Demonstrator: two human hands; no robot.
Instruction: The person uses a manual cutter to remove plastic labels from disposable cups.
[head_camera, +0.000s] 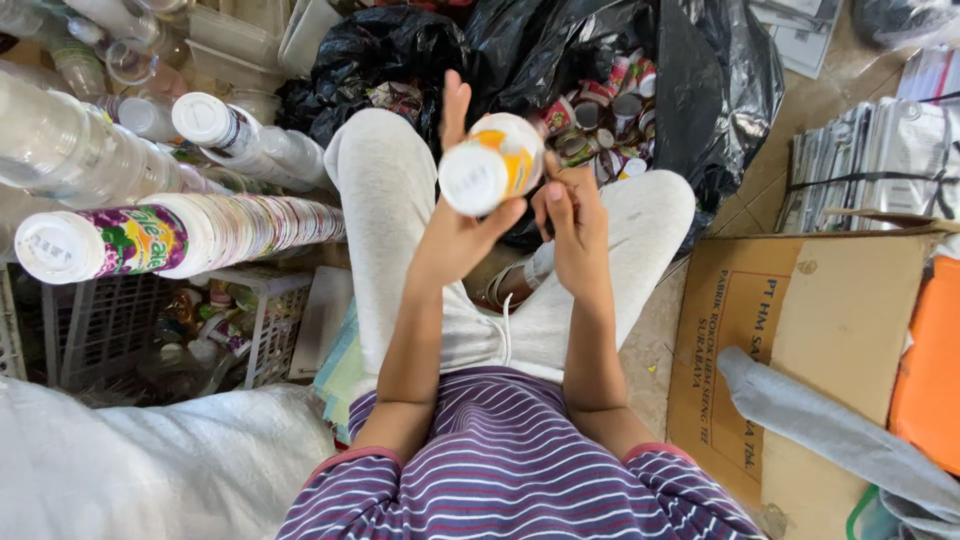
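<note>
Left hand (462, 225) grips a paper cup (493, 163), base toward camera; right hand (572, 228) pinches its side.

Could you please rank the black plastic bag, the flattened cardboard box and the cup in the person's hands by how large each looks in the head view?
1. Black plastic bag, largest.
2. Flattened cardboard box; close to the bag, so this order is unsure.
3. Cup, smallest, held in the left hand with the right hand touching it.
</note>
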